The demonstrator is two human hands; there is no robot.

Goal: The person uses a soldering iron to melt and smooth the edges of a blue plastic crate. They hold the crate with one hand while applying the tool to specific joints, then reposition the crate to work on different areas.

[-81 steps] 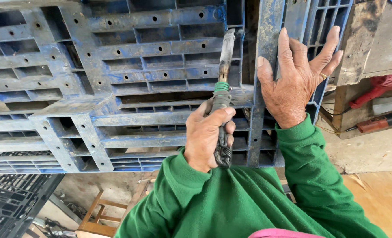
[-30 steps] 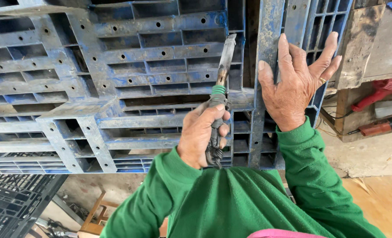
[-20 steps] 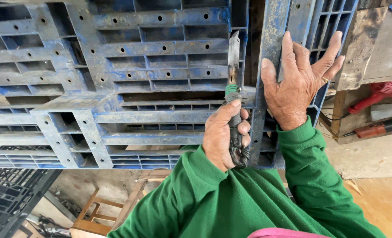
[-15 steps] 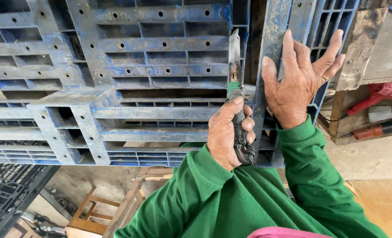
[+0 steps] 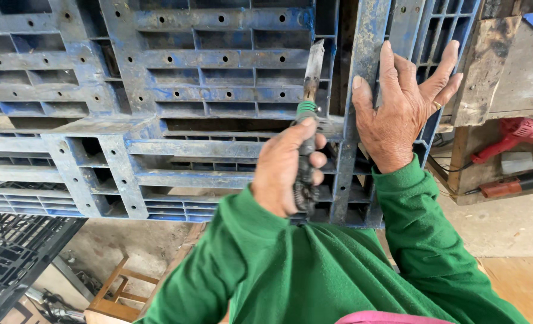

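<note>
The big blue pallet (image 5: 176, 102) fills most of the view, and its top and left side are cut off by the picture edge. The left hand (image 5: 287, 168) is closed tight around the dark handle of a tool (image 5: 307, 120), so most of the handle is hidden inside the fist. Only the green collar and the flat grey blade show above the fingers, and the blade tip rests against the pallet beside a dark gap. It is hard to tell if the tip goes into the gap. The right hand (image 5: 401, 111) lies flat and open on a pallet rib, just right of the tool, with fingers spread and holding nothing. Both arms wear green sleeves (image 5: 314, 270), which cover the pallet's bottom edge. Right of the pallet, a red power tool (image 5: 512, 135) sits partly hidden behind a wooden post (image 5: 488, 60). A black grid (image 5: 14, 258) is cut off below the pallet, at its left. Since the first picture, the left hand and tool have moved right, closer to the right hand, and the blade now stands straighter. The right hand has stayed put.
</note>
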